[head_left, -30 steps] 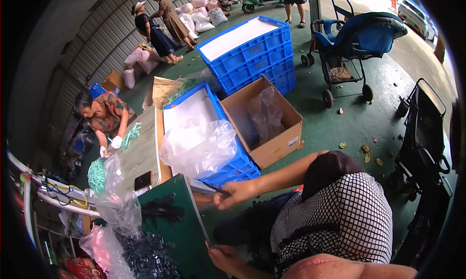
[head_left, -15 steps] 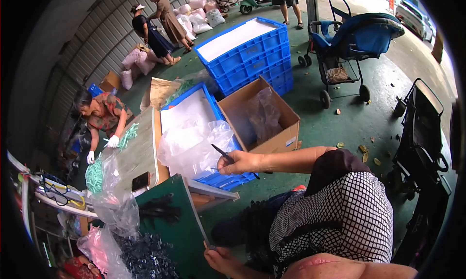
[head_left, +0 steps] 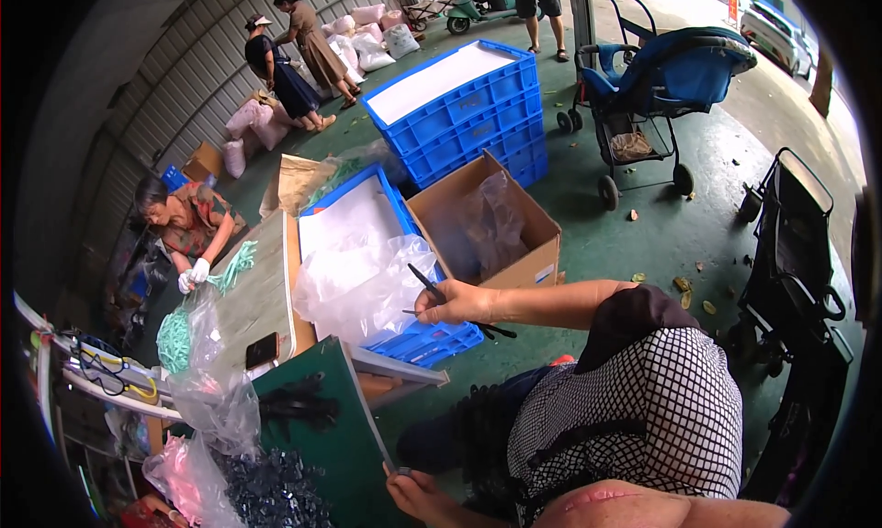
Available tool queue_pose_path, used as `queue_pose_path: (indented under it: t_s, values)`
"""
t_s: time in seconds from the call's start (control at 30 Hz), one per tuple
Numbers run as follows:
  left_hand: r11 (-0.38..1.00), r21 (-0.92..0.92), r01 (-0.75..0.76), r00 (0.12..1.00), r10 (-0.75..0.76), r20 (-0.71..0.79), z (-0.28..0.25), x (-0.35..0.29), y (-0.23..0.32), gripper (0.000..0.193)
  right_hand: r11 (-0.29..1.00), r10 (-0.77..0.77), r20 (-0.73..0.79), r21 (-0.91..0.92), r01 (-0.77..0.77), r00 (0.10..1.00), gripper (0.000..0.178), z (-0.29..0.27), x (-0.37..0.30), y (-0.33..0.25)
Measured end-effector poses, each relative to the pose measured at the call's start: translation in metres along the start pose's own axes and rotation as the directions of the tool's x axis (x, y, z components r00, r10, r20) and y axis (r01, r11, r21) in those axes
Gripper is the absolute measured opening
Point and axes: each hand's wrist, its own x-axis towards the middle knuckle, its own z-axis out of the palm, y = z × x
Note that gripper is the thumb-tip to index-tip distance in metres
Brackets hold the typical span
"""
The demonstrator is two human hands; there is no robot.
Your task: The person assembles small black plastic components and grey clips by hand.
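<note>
My right hand is out over the side of the blue crates, its fingers closed around a thin black strip. The strip's dark ends stick out on both sides of the fist. Down at the edge of the green tabletop, my left hand has its fingers curled beside a small grey piece; what they hold is partly hidden. On that tabletop lie a bundle of black strips and a heap of small dark shiny pieces.
Across the table a co-worker in white gloves handles green strips. Clear plastic bags cover a blue crate beside an open cardboard box. A phone lies on the table; a stroller stands beyond.
The co-worker's gloved hands have come together, lifting green strips off the table. My right hand still grips the black strip, its angle slightly changed. My left hand stays at the table edge.
</note>
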Motion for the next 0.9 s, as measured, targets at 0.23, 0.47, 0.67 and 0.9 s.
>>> queue_pose_path:
  t_s: [0.23, 0.47, 0.67, 0.9]
  values:
    - [1.000, -0.027, -0.004, 1.000, 0.005, 0.029, 0.000, 0.000, -0.003, 0.030, 0.999, 0.032, 0.019, -0.005, -0.032, 0.999, 0.013, 0.004, -0.004, 0.004]
    - [0.999, -0.039, 0.020, 0.998, -0.018, 0.059, -0.003, 0.000, -0.003, 0.026, 0.999, 0.049, 0.045, 0.017, -0.050, 0.998, 0.014, 0.009, -0.003, 0.014]
    - [0.998, -0.059, 0.038, 0.994, -0.031, 0.109, 0.002, -0.004, 0.006, 0.024, 0.997, 0.071, 0.059, 0.011, -0.072, 0.996, 0.013, 0.010, -0.005, 0.021]
    - [0.999, -0.017, 0.036, 0.994, -0.034, 0.107, 0.015, -0.007, 0.018, 0.024, 0.995, 0.100, 0.078, -0.022, -0.099, 0.992, 0.013, 0.016, -0.011, 0.019]
